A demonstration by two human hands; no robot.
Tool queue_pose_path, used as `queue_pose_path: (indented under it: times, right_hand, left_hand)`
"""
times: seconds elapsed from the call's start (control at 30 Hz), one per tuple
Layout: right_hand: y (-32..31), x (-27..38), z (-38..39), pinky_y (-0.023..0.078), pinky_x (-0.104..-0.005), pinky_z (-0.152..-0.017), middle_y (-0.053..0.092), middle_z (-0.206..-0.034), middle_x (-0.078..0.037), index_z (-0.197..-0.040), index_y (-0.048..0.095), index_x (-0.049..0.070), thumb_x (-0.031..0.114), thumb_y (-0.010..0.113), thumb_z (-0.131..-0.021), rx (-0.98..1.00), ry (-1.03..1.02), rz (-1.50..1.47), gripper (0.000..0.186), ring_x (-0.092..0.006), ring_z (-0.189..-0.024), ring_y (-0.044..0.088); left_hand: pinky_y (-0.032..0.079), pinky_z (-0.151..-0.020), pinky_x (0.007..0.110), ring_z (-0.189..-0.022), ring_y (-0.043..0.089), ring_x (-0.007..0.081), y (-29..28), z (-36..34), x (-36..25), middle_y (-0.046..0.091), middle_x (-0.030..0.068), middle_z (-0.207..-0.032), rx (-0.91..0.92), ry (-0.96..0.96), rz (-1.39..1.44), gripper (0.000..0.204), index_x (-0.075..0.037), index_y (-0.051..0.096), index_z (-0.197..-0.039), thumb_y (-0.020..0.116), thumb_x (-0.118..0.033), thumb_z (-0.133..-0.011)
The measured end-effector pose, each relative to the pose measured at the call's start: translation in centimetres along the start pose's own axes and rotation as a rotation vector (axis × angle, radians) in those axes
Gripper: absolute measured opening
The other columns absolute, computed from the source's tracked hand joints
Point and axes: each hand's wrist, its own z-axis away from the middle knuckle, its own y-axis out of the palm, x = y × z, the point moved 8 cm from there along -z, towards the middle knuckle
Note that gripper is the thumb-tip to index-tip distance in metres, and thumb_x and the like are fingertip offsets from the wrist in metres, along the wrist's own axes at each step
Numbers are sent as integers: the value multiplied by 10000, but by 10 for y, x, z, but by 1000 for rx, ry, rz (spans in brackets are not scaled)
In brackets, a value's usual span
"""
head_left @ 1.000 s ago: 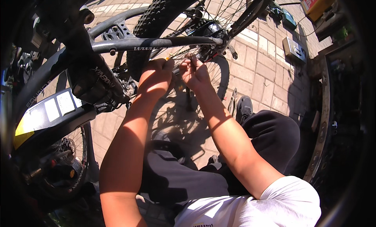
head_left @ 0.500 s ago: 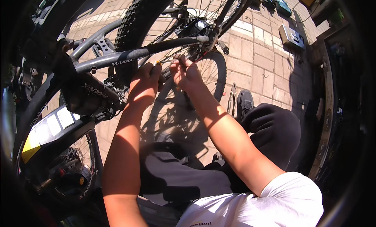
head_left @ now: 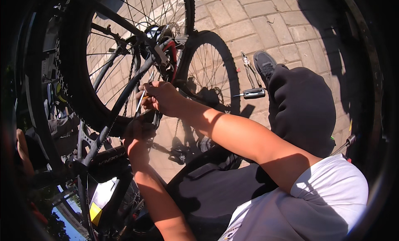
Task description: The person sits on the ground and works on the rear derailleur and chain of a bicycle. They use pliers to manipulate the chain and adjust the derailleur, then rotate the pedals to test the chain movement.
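My right hand point(head_left: 166, 100) is closed in a pinch on a thin silvery cable-like piece point(head_left: 140, 103), with a small orange bit by the fingers. Just below, my left hand point(head_left: 138, 137) is curled at the lower end of that piece, beside the tyre; shade hides what its fingers hold. Both hands work close to the bicycle's grey frame tube point(head_left: 120, 100). Above them is the rear wheel's hub point(head_left: 153, 32), with a red and black part point(head_left: 171, 54), probably the derailleur, near my right hand.
Pliers point(head_left: 249, 70) and a dark folding tool with a thin blade point(head_left: 254, 93) lie on the paving beside my shoe point(head_left: 265, 63). A second wheel point(head_left: 227, 54) stands past my right forearm. Another person's bare arm point(head_left: 24, 151) shows at the far left.
The view has shifted, and the bicycle appears turned more upright. My hands now sit one above the other instead of side by side. The folding tool has come into view by the pliers.
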Motion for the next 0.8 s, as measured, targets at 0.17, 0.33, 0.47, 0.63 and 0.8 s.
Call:
queue_pose_path:
  times: [0.17,0.33,0.47,0.63,0.8]
  right_hand:
    - [6,23,15,551,-356,-662,638,-835,-87,-930,587,53,171,572,-947,-142,-18,143,120,-215,-699,645]
    - [9,28,14,560,-355,-696,653,-865,-101,-911,585,48,171,555,-953,-128,-38,89,134,-215,-743,654]
    - [10,25,8,556,-340,-690,651,-874,-101,-925,566,52,197,543,-963,-138,-57,159,152,-192,-726,645]
    - [16,20,-3,532,-353,-674,607,-894,-114,-926,534,30,195,533,-970,-99,-90,124,171,-213,-746,608]
    - [32,14,10,563,-298,-579,600,-783,-82,-888,541,-11,184,563,-953,-183,-112,132,207,-181,-609,656]
  left_hand:
    - [521,-644,258,-674,612,139,11,-6,-2,644,81,-802,9,32,122,296,22,585,-1138,487,-216,-992]
    - [518,-635,270,-666,627,164,17,-8,-9,649,84,-790,28,-33,240,330,22,578,-1166,486,-240,-988]
    - [531,-652,285,-698,653,188,22,-11,-6,668,111,-815,98,-25,366,346,28,575,-1162,479,-257,-991]
    - [516,-612,284,-664,652,186,13,-25,3,675,124,-813,78,27,452,326,25,571,-1127,493,-260,-990]
    - [454,-581,234,-642,572,127,9,0,-20,629,71,-783,-190,147,139,364,24,556,-1186,453,-274,-1003]
